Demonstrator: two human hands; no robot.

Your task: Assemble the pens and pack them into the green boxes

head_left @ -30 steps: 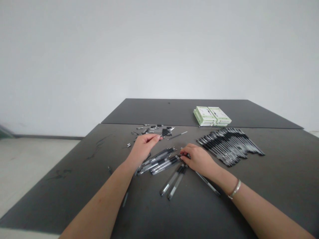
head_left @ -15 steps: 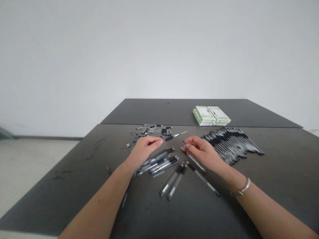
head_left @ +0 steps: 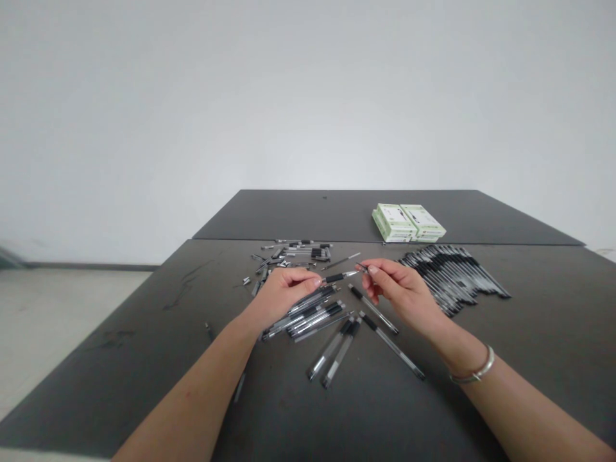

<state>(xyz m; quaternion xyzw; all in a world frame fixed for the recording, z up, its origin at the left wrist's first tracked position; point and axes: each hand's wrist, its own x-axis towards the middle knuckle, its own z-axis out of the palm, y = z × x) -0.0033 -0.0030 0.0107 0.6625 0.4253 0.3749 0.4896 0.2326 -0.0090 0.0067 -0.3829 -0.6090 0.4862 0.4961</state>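
left hand (head_left: pixel 280 292) pinching a pen (head_left: pixel 335 278), right hand (head_left: pixel 402 289) pinching a small dark piece (head_left: pixel 362 266)

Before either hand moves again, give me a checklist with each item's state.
1. Left hand grips a pen: ok.
2. Right hand pinches a small dark piece: ok.
3. Pen tip apart from that piece: cannot tell, too small.
4. Parts pile beyond the left hand in order: not ok, jumbled.
5. Green-and-white boxes clear of both hands: ok.

Black-banded pen (head_left: pixel 335 278) — held aloft, pointing right.
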